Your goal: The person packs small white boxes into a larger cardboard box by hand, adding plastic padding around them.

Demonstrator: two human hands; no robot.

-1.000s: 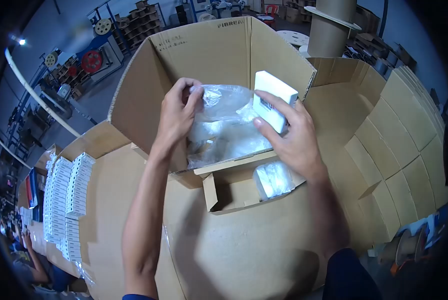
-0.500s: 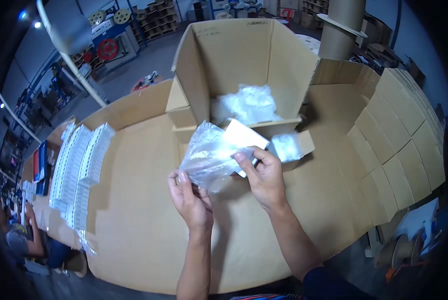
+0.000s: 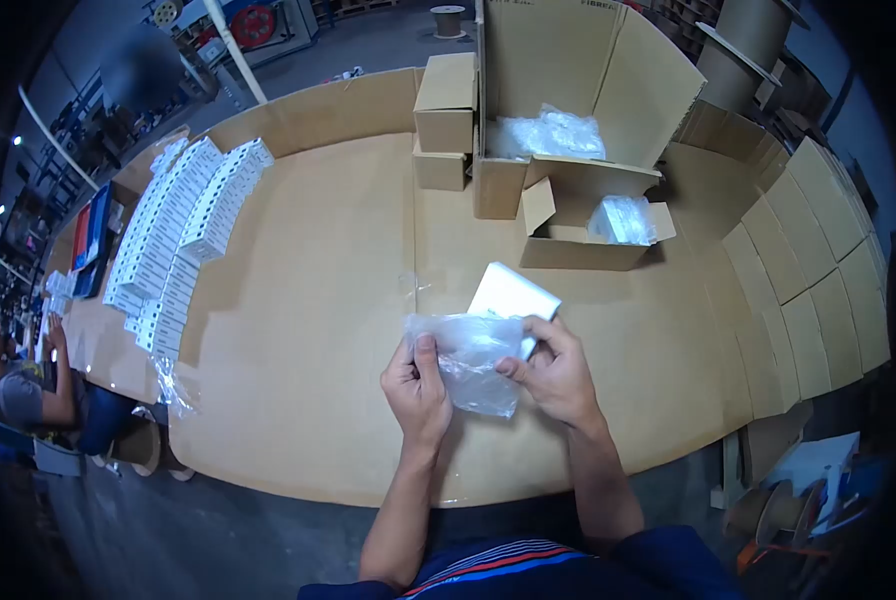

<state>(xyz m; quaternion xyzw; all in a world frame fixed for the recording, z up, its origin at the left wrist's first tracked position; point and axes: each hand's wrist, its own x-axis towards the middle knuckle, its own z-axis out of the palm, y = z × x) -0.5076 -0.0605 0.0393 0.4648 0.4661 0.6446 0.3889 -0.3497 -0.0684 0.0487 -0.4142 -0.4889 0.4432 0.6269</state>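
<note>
My left hand (image 3: 418,392) pinches the left edge of a clear plastic bag (image 3: 476,372), which hangs crumpled between both hands. On the other side, my right hand (image 3: 560,375) holds the bag's right edge together with a white box (image 3: 513,294). The white box sticks up behind the bag, tilted, with its lower part hidden by the bag and fingers. Beyond the hands stands a small open carton (image 3: 580,254) with a plastic-wrapped item (image 3: 623,220) in its right side.
A large open carton (image 3: 543,60) holds wrapped items (image 3: 553,134). Two small cartons (image 3: 445,110) stand beside it. Rows of white boxes (image 3: 158,235) line the cardboard-covered table's (image 3: 308,300) left side; flat brown boxes (image 3: 818,270) stack right. A person (image 3: 43,390) sits far left.
The view has shifted, showing more of the table's front edge and my clothing. The bag has changed shape, now hanging lower between my hands, with the white box still behind it.
</note>
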